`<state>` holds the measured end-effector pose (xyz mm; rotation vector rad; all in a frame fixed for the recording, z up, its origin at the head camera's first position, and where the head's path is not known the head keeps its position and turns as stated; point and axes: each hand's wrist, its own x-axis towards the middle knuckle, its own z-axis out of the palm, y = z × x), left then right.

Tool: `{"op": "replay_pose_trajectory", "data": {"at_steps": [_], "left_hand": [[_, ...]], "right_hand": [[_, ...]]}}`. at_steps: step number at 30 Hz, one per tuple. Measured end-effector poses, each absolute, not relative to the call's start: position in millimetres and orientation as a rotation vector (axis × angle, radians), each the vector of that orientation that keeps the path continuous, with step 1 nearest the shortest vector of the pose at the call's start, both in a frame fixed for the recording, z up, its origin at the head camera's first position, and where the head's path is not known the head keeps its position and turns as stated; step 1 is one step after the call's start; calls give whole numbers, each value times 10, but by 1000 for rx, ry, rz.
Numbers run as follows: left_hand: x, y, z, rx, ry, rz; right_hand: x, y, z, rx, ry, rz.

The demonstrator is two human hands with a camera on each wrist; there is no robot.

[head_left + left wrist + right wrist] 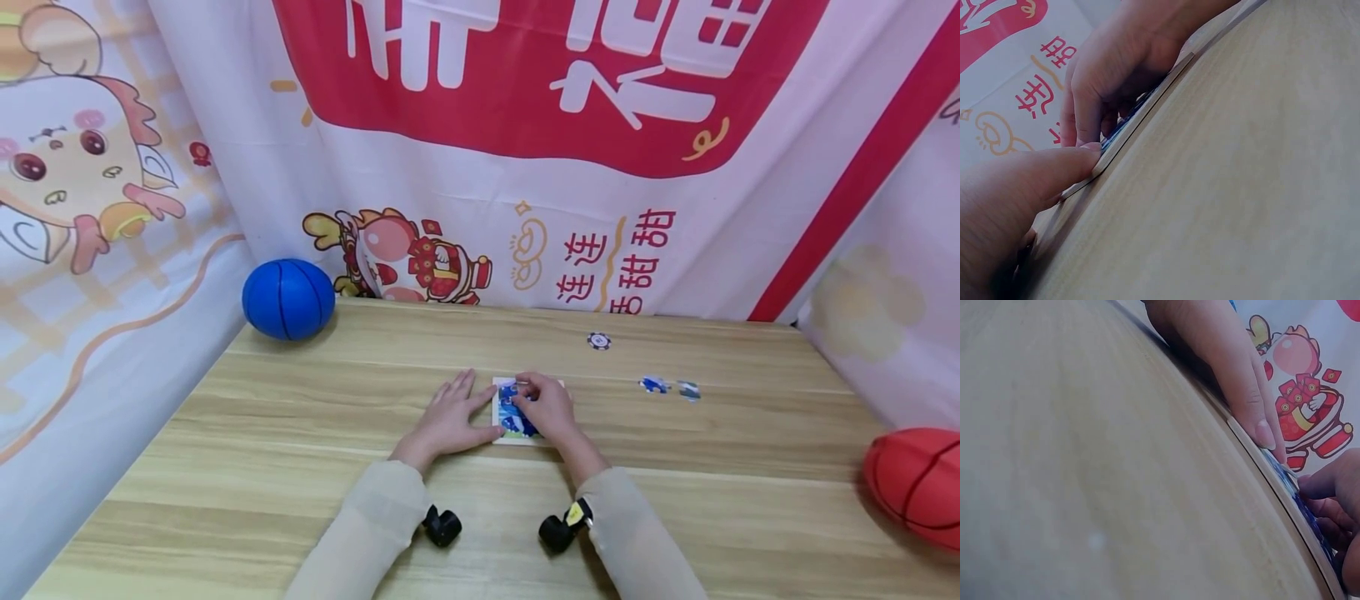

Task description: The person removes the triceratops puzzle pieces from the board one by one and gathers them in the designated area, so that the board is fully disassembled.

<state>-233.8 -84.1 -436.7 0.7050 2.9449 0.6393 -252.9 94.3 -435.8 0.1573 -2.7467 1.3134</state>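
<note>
Centrally on wooden table (300, 467) we see puzzle board (498, 410). Left hand (448, 417) flat, fingers straight, thumb touching board's left edge. Right hand (546, 408) on board, fingers curled over blue pieces (pinch itself unclear). Two loose puzzle pieces (670, 387) lie well apart, rightward.

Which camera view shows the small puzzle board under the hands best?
The head view: it shows the puzzle board from above, with its blue picture and pale frame between both hands. The left wrist view shows only its thin edge; the right wrist view shows only a curved edge strip.
</note>
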Motion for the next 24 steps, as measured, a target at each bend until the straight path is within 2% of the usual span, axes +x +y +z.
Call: {"op": "replay_pose_trajectory", "data": {"at_steps": [9,15,24], "left_hand": [[-2352,-848,-4388,705,2933,637],[-2357,-853,-4385,696,2931,636],[-2354,-855,-4379,681,2915,633]], "right_hand": [[-2601,976,-4326,209,-2853,1266],[-2628,1044,-4271,288,-2807,1387],[-2631,1336,-4142,248,-2756,1600]]}}
